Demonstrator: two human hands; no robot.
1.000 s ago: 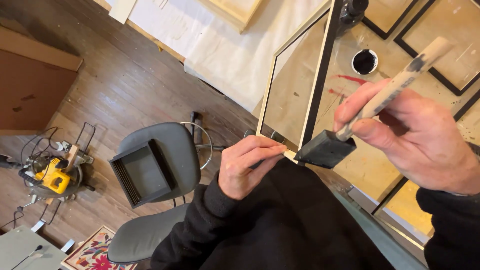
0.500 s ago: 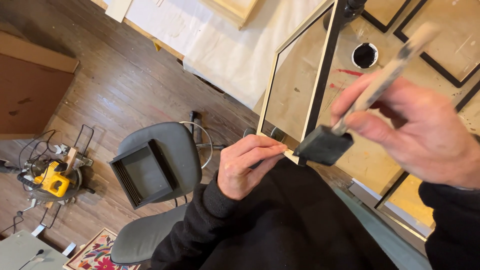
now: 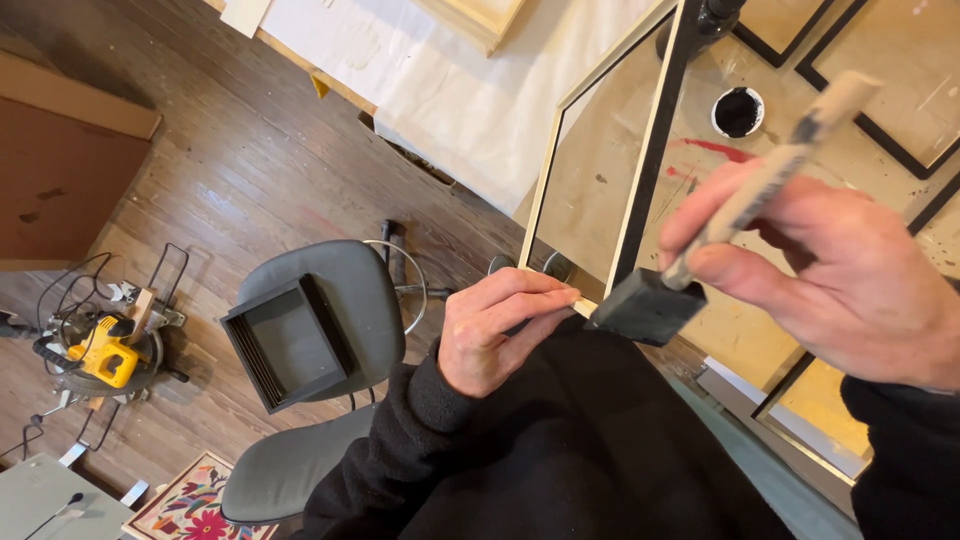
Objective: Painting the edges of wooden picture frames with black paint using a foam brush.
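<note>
Your left hand [image 3: 500, 335] pinches the bare corner of the pale wooden frame [image 3: 545, 180], one rail already black, while your right hand [image 3: 830, 275] grips the black foam brush [image 3: 648, 308] beside it.

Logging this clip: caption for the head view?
Right hand holds black foam brush at wooden frame corner pinched by left hand.

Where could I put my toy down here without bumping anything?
The bare wood floor between the yellow saw and the white sheet is free. The grey chair already holds a black frame. The table is crowded: black-edged frames, a paint cup, and both hands, the right hand holding a foam brush.
</note>
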